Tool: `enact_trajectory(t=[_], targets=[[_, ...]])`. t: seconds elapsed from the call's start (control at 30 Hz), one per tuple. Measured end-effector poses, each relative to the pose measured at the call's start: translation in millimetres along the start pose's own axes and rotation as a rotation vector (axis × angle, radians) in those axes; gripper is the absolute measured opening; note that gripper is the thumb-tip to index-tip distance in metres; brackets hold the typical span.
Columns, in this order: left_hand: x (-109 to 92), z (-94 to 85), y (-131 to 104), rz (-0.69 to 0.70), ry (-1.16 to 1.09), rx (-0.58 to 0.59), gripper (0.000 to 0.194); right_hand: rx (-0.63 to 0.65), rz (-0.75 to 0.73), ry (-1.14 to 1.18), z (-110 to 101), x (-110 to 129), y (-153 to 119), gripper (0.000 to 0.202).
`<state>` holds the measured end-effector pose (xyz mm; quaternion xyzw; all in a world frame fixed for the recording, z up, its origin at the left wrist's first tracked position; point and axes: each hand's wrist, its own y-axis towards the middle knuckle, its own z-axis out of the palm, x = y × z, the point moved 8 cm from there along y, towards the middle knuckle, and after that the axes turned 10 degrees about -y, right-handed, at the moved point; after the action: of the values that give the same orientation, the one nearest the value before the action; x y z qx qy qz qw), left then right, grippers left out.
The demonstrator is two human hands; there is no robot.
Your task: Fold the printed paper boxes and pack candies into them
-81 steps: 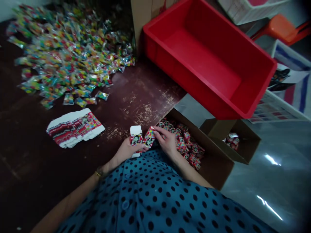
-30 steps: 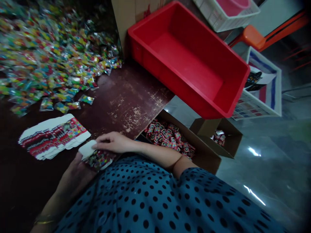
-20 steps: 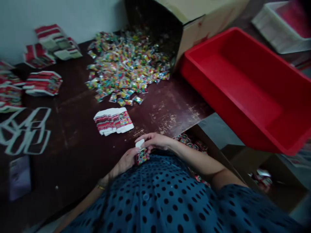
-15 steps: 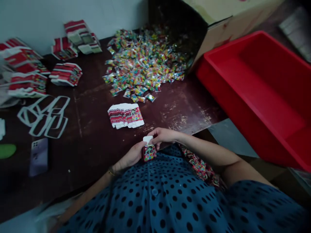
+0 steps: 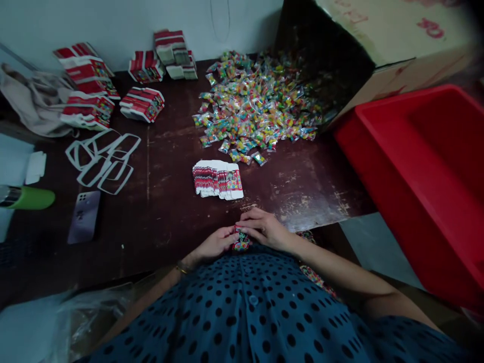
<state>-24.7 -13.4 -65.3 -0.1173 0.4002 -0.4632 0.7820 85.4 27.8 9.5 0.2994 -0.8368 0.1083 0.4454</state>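
Observation:
Close to my body, at the table's front edge, my left hand grips a small, colourful printed candy box by its left side. My right hand is closed over the top right of the same box, its fingers across the upper end. No white flap shows at the top now. Just beyond my hands lies a fanned stack of flat printed boxes. Behind that stack spreads a big heap of small wrapped candies in clear packets.
A red plastic bin stands at right, beside a large cardboard box. Bundles of flat boxes line the back left. White paper bands, a phone and a green bottle lie at left. Filled-looking colourful boxes show below the table edge.
The white top flap of the box has been folded down out of sight, with my right hand moving over it. The camera view has shifted left, so the table things appear further right.

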Motion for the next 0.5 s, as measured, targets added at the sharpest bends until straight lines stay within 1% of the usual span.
enact_trajectory(t=[0.1, 0.17, 0.23, 0.3, 0.33, 0.37, 0.4, 0.47, 0.5], targets=[[0, 3.5, 1, -0.012, -0.030, 0.028, 0.039, 0.003, 0.003, -0.015, 11, 0, -7, 0.030], [-4, 3.5, 1, 0.017, -0.030, 0.017, 0.042, -0.059, 0.048, 0.000, 17, -4, -11, 0.030], [-11, 2.6, 1, 0.052, 0.004, -0.005, 0.044, -0.118, 0.071, -0.013, 18, -7, -11, 0.030], [-22, -0.5, 1, 0.107, 0.082, -0.049, 0.050, -0.073, 0.035, -0.014, 16, -11, -1, 0.029], [-30, -2.9, 1, 0.132, 0.140, -0.079, 0.054, -0.050, 0.018, -0.027, 10, -17, 8, 0.029], [-38, -5.3, 1, 0.145, 0.208, -0.105, 0.055, -0.061, 0.019, -0.070, -3, -27, 20, 0.029], [-46, -7.2, 1, 0.142, 0.280, -0.114, 0.054, -0.109, 0.045, -0.151, -21, -40, 32, 0.030], [-61, -11.1, -1, 0.098, 0.426, -0.090, 0.045, -0.274, 0.161, -0.404, -65, -73, 54, 0.035], [-67, -13.8, -4, 0.072, 0.502, -0.065, 0.039, -0.305, 0.217, -0.528, -81, -88, 62, 0.038]])
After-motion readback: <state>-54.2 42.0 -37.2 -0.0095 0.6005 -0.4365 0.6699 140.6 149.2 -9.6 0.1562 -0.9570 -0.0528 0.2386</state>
